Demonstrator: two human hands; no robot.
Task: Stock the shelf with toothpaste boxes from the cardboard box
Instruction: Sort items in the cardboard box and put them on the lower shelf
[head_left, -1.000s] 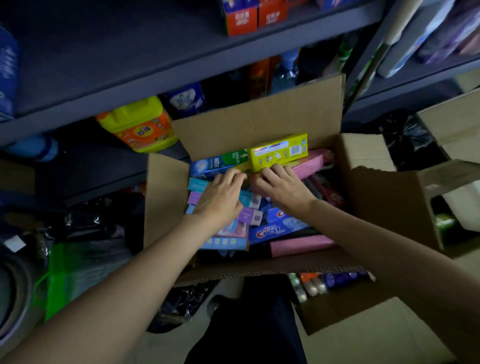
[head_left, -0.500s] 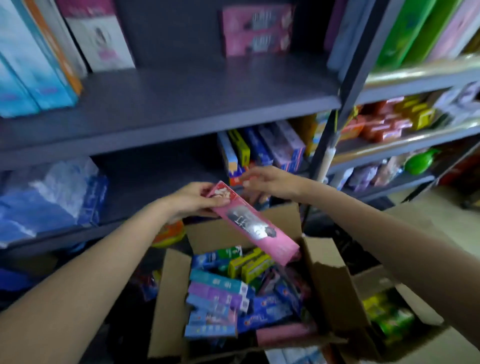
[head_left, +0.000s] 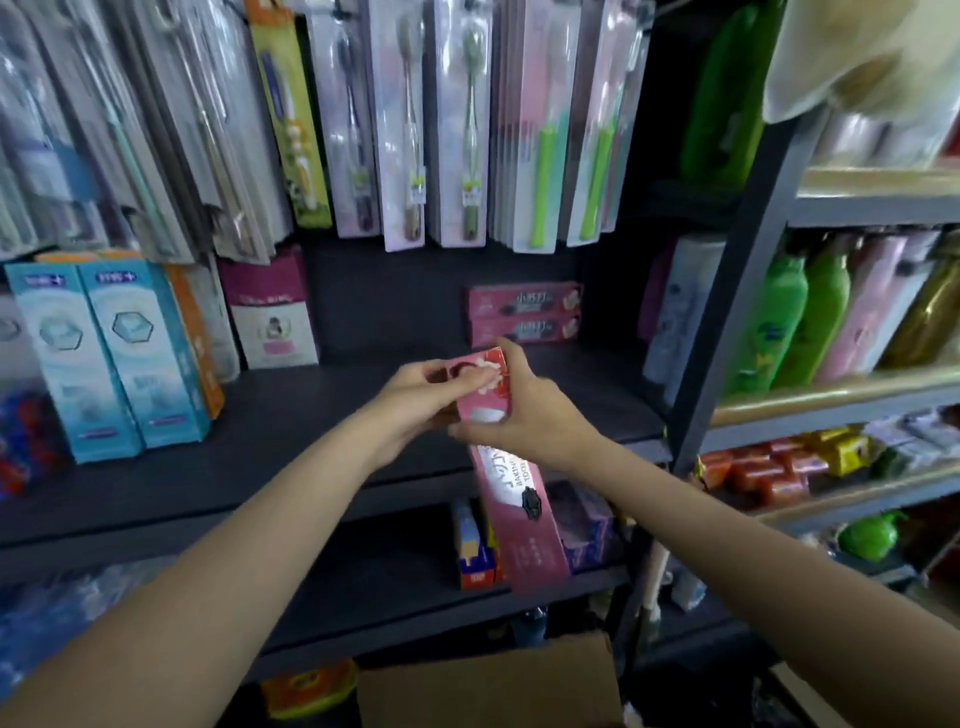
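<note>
Now both hands grip one pink toothpaste box (head_left: 511, 499) in the air in front of the dark shelf (head_left: 322, 415). The left hand (head_left: 415, 395) pinches its top end and the right hand (head_left: 524, 410) wraps around it just below. The long axis is nearly upright, the lower end hanging toward the cardboard box (head_left: 488, 686). Two similar pink boxes (head_left: 524, 314) lie flat at the back, long side across, it seems. So this one should turn to horizontal, and the right hand is nearer to that stack.

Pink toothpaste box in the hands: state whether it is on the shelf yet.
Not yet: both hands hold the pink toothpaste box in front of the shelf.
</note>
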